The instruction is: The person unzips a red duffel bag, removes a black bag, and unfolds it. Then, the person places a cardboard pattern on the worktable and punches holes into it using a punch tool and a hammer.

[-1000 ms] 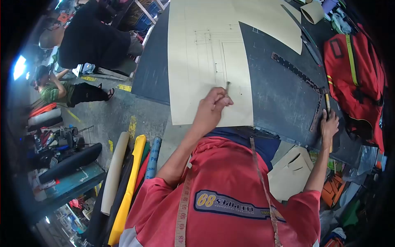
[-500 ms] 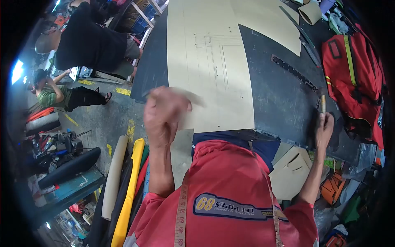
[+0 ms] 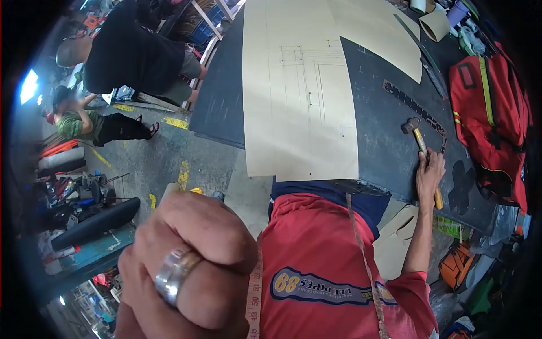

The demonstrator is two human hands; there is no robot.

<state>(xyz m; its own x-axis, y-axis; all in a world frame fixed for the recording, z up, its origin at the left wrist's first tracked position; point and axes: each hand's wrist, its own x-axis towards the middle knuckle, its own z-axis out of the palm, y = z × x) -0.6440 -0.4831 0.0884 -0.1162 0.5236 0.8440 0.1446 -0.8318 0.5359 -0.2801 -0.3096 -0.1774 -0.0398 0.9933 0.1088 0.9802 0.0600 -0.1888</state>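
Observation:
Very close to the camera at lower left is my left hand point(image 3: 192, 260), with a metal ring on one finger. Its fingers are curled tight, and whatever they hold is hidden. At the right, my right hand point(image 3: 431, 172) is closed round the handle of a hammer point(image 3: 418, 135) at the dark table's point(image 3: 384, 130) near edge. The hammer head points away from me, over the table. A long cream sheet point(image 3: 299, 135) with drawn lines and small marks lies left of the hammer. Beside the hammer head is a dark perforated angle ruler point(image 3: 415, 103).
A red bag point(image 3: 477, 107) lies at the right, near a long straight tool point(image 3: 409, 34). Rolls of material point(image 3: 169, 189) show behind my left hand. Two people, one in black point(image 3: 132, 51) and one in green point(image 3: 76, 124), are at upper left. A tape measure point(image 3: 361, 243) hangs over my shirt.
My left hand, earlier holding a thin tool over the sheet, has moved back and down, close to the camera. My right hand has shifted the hammer left, its head now tilted away to the left.

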